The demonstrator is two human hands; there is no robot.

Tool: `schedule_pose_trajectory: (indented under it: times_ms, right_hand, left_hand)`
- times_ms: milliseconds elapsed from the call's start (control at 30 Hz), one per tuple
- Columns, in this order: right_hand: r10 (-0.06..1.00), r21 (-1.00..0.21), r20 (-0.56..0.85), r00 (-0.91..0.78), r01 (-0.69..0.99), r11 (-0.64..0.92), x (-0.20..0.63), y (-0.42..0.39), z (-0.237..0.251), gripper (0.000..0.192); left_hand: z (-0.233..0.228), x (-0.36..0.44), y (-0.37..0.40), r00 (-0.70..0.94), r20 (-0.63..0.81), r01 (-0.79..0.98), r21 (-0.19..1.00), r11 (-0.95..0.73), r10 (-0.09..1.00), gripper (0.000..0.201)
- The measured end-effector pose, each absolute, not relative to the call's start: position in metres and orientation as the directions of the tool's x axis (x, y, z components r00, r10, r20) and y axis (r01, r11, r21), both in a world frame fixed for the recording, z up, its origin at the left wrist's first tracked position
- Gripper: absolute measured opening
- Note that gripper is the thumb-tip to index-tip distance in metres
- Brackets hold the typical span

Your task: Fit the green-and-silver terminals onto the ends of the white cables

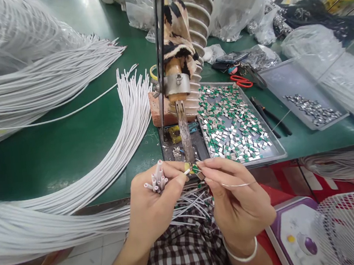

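Fingers of the left hand [152, 198] pinch a white cable [187, 172]; those of the right hand [240, 200] hold a green-and-metal connector [200, 174] and thin wire [239, 184] — all beside the iron's [184, 131] tip, presumably for heat.

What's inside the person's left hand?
The left hand grips white cables, bunched and sticking out on top; one cable tip pokes toward the right hand. Stretches inside the grip are covered.

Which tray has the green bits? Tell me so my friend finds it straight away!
On the green table, find the orange brick. Just right of it, beyond the right hand, lies a grey tray. Its scattered pieces are green and silver; the other tray, farther right, holds plain silvery ones.
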State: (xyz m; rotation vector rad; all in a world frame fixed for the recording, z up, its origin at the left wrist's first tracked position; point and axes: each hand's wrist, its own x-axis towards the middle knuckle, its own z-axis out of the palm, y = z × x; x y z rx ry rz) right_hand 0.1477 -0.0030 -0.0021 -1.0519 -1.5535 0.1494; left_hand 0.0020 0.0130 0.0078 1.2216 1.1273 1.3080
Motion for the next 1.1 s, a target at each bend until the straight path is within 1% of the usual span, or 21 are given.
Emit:
schedule_pose_trajectory:
  times_ms: [100,233,333,400,467,500,567,633,700,733,833,900,933,1000,1067,1100]
  right_hand:
    - [0.688,-0.627,0.720,0.086,0.504,0.594,0.148,-0.004,-0.001,0.034]
    - [0.713,-0.676,0.695,0.093,0.423,0.604,0.149,-0.005,-0.001,0.035]
    - [0.751,-0.735,0.653,0.095,0.321,0.598,0.151,-0.006,-0.002,0.026]
    - [0.787,-0.790,0.605,0.122,0.212,0.575,0.151,-0.007,-0.004,0.022]
    - [0.829,-0.841,0.541,0.140,0.111,0.530,0.152,-0.007,-0.004,0.025]
    - [0.850,-0.860,0.510,0.133,0.107,0.499,0.152,-0.007,-0.004,0.027]
    - [0.888,-0.881,0.450,0.097,0.213,0.423,0.152,-0.006,-0.003,0.025]
    - [0.905,-0.856,0.418,0.080,0.367,0.363,0.152,-0.005,-0.001,0.020]
    - [0.905,-0.825,0.419,0.072,0.448,0.346,0.151,-0.003,0.000,0.017]
    - [0.900,-0.811,0.431,0.066,0.466,0.354,0.151,-0.003,0.000,0.018]
    - [0.874,-0.767,0.487,0.007,0.481,0.424,0.150,-0.002,-0.002,0.015]
    - [0.845,-0.744,0.535,-0.011,0.466,0.478,0.151,-0.003,-0.006,0.019]
    - [0.837,-0.744,0.548,0.004,0.460,0.485,0.151,-0.004,-0.008,0.023]
    - [0.819,-0.757,0.567,0.089,0.449,0.475,0.150,-0.006,-0.012,0.029]
    - [0.781,-0.753,0.604,0.160,0.434,0.494,0.149,-0.007,-0.014,0.029]
    - [0.756,-0.737,0.632,0.169,0.432,0.520,0.149,-0.007,-0.014,0.029]
  left_hand:
    - [0.005,0.001,0.012,-0.016,0.071,-0.086,0.994,-0.072,0.997,0.023]
    - [0.001,0.001,0.010,-0.010,0.042,-0.156,0.987,-0.043,0.999,0.022]
    - [-0.003,0.000,0.009,0.009,0.029,-0.189,0.982,-0.027,1.000,0.022]
    - [-0.004,0.000,0.008,0.014,0.027,-0.170,0.985,-0.024,1.000,0.022]
    - [-0.005,-0.001,0.007,0.014,0.042,-0.129,0.991,-0.040,0.999,0.023]
    - [-0.005,-0.001,0.007,0.018,0.055,-0.103,0.993,-0.053,0.998,0.023]
    - [-0.004,-0.002,0.007,0.043,0.100,-0.033,0.995,-0.099,0.994,0.021]
    - [-0.002,-0.002,0.008,0.092,0.151,0.072,0.985,-0.158,0.984,0.017]
    - [0.001,-0.003,0.009,0.168,0.154,0.126,0.976,-0.176,0.974,0.018]
    - [0.001,-0.003,0.010,0.210,0.134,0.124,0.979,-0.163,0.968,0.020]
    - [0.001,-0.004,0.014,0.285,0.051,0.048,0.997,-0.067,0.957,0.024]
    - [0.000,-0.005,0.016,0.257,0.013,-0.006,1.000,-0.012,0.966,0.022]
    - [0.000,-0.005,0.017,0.229,0.001,-0.027,1.000,0.006,0.973,0.021]
    - [-0.001,-0.006,0.018,0.185,-0.009,-0.051,0.999,0.019,0.983,0.020]
    - [0.000,-0.006,0.019,0.167,-0.003,-0.057,0.998,0.013,0.986,0.020]
    - [0.001,-0.007,0.019,0.159,0.004,-0.061,0.998,0.005,0.987,0.020]
